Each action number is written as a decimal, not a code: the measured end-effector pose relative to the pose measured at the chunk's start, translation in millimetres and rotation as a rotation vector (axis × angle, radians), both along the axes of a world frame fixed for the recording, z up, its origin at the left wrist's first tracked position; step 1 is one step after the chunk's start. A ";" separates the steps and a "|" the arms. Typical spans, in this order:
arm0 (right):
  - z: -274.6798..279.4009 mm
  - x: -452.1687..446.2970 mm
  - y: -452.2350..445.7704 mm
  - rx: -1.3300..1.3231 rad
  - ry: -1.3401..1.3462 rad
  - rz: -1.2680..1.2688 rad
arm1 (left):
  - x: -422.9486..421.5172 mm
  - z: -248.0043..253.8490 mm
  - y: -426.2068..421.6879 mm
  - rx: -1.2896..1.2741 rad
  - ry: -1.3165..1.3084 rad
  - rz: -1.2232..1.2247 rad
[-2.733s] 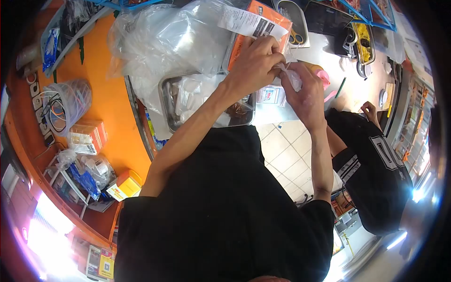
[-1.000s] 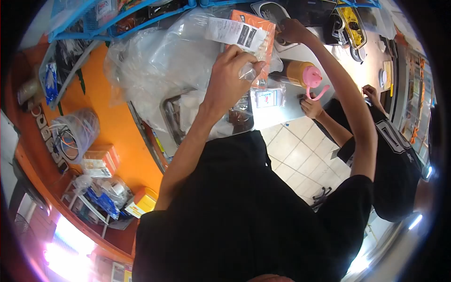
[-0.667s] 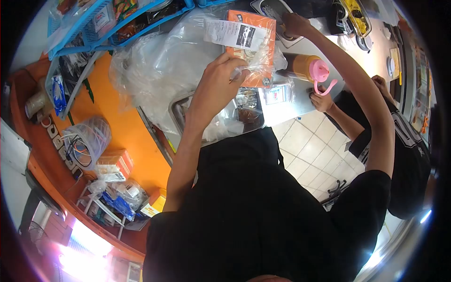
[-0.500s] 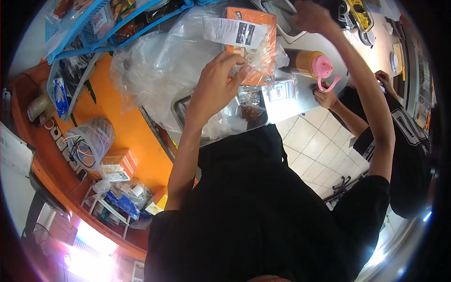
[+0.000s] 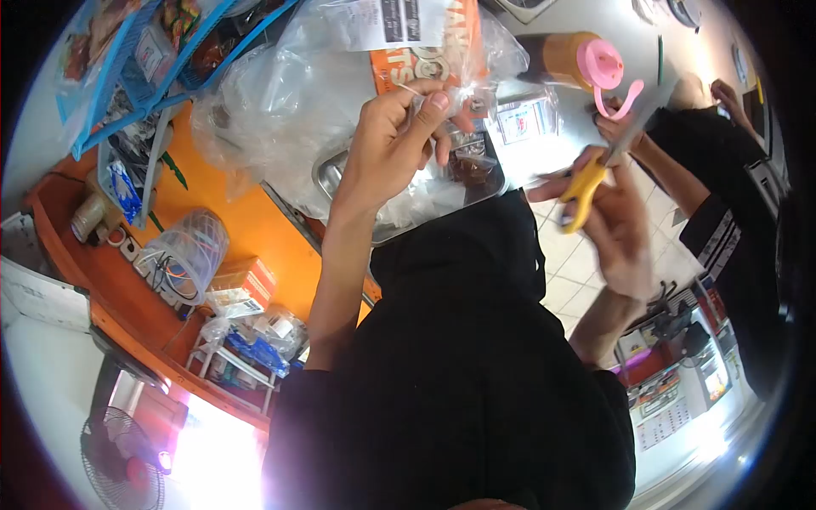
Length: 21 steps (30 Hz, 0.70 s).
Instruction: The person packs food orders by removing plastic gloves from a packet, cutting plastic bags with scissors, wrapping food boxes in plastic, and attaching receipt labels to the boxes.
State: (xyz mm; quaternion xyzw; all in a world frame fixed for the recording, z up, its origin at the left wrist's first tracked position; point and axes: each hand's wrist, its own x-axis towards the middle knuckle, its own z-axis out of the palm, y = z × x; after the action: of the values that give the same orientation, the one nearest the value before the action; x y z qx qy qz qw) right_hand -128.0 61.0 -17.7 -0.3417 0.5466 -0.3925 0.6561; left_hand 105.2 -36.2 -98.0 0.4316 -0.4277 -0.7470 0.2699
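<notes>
The right hand (image 5: 619, 212) has just brought over yellow scissors (image 5: 585, 187), gripped in its fingers, nearer the clear plastic (image 5: 466, 90) the left hand (image 5: 393, 143) pinches.

yellow-handled scissors (image 5: 588, 183) in right grip (image 5: 619, 217), clear plastic (image 5: 469, 78) in left grip (image 5: 399, 140) above metal tray (image 5: 330, 175)

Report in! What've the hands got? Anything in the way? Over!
Left hand pinching clear plastic. Right hand holding yellow scissors, apart from the plastic. Another person's hand shows near the scissors; depth unclear.
</notes>
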 end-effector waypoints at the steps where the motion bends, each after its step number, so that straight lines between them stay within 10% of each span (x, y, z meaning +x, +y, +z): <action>1: -12.9 10.6 12.2 -0.015 -0.103 -0.014 | -3.8 -0.9 1.8 -0.005 0.013 0.037; 11: -59.3 66.8 50.8 -0.013 -0.806 -0.024 | -19.0 -23.7 10.4 -0.129 0.025 0.110; 21: -67.7 80.1 34.4 0.005 -0.853 -0.017 | -21.4 -26.3 12.6 -0.174 0.002 0.163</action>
State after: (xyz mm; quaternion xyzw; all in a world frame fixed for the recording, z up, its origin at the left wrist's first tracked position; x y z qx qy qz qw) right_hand -47.9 95.4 -85.3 -0.1427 0.2300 -0.5027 0.8210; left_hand 83.9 -23.7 -124.4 0.4393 -0.4543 -0.6828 0.3667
